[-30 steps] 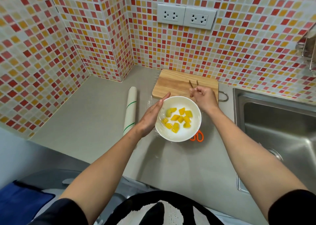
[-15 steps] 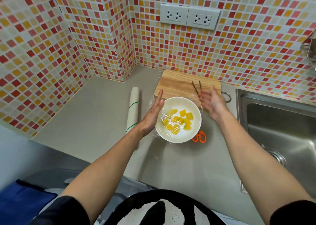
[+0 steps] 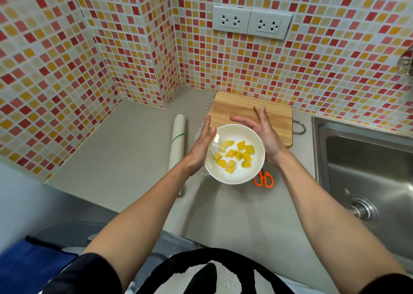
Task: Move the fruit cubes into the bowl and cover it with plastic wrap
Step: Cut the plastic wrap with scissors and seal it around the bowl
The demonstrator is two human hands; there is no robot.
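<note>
- Mosaic tile wall (image 3: 312,70), red, orange and cream, double socket (image 3: 251,22) on it; grey counter (image 3: 125,150) below.
- Steel sink (image 3: 366,173) at right, drain in its floor.
- Wooden board (image 3: 237,112) at the wall behind the bowl, thin brown sticks (image 3: 256,112) lying on it, partly hidden by the right hand.
- White bowl (image 3: 234,177) on the counter in front of the board, between both hands.
- Wrap (image 3: 218,153) stretched over the bowl's top, wrinkled and shiny on the left side, loose edge showing on the counter past the rim.
- Wrap roll (image 3: 177,141) lies on the counter just left of the left hand.
- Yellow cubes (image 3: 235,156) inside the bowl under the wrap, about ten, clustered mid-bowl.
- Orange scissors (image 3: 264,178) on the counter, touching the bowl's right edge, partly hidden by it.
- Left hand (image 3: 201,147): fingers straight, palm flat against the bowl's left rim, gripping nothing.
- Right hand (image 3: 264,135): fingers spread and relaxed, palm against the bowl's right rim, gripping nothing.
- Versus a second ago: right hand was closed near the sticks over the board; it has now opened and come down to the bowl's right side. Left hand has stayed on the left rim.
</note>
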